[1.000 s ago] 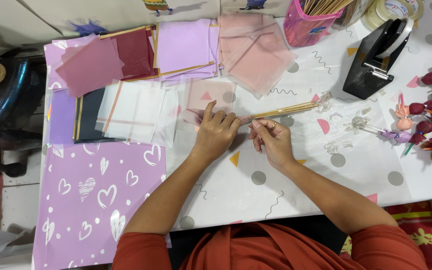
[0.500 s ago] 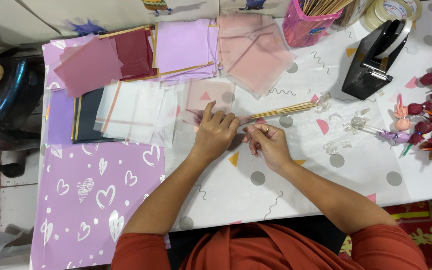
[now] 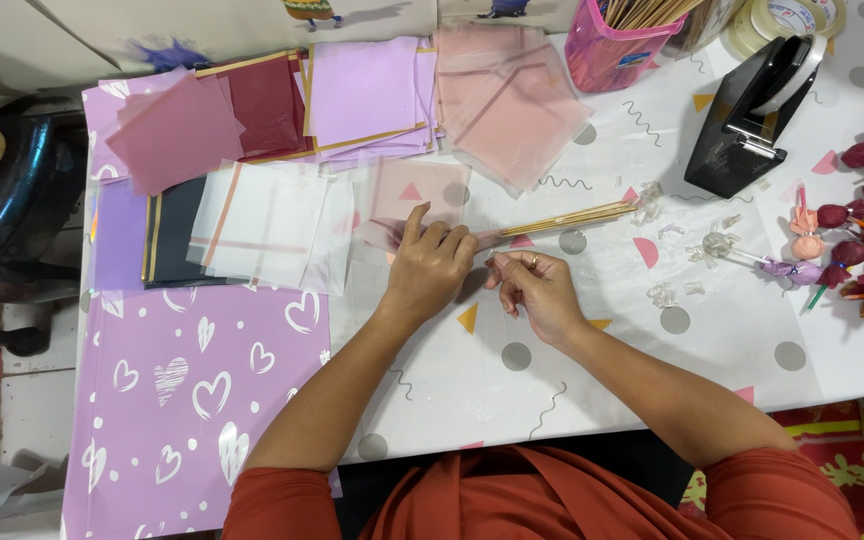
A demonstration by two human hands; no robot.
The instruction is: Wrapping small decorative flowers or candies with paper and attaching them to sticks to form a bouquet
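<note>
Thin wooden sticks, bundled loosely, lying on the white tabletop just beyond the fingertips of both hands and pointing away up and to the right. Probably very light and stiff along the length, yet easy to snap if bent; smooth and prone to rolling, so best pinched near the close end, where the tips meet the fingers. Underneath the left hand, a clear sheet of wrapping film with a pinkish tint: thin, floppy, slippery, likely to crease or slide unless pressed flat.

Left hand palm down, fingers stretched forward and slightly spread, pressing on the near edge of the film, thumb out to the side; wrist straight, forearm coming up from the lower left. Right hand just beside it, close enough to nearly touch, fingers curled inward into a narrow pinch near the end of the sticks. Hard to tell whether something small is actually gripped there, since the curled fingers hide the tips. A ring visible on one finger. Right forearm angling in from the lower right.

Further past the right hand, a black tape dispenser; further past the left hand, stacks of coloured paper squares.
</note>
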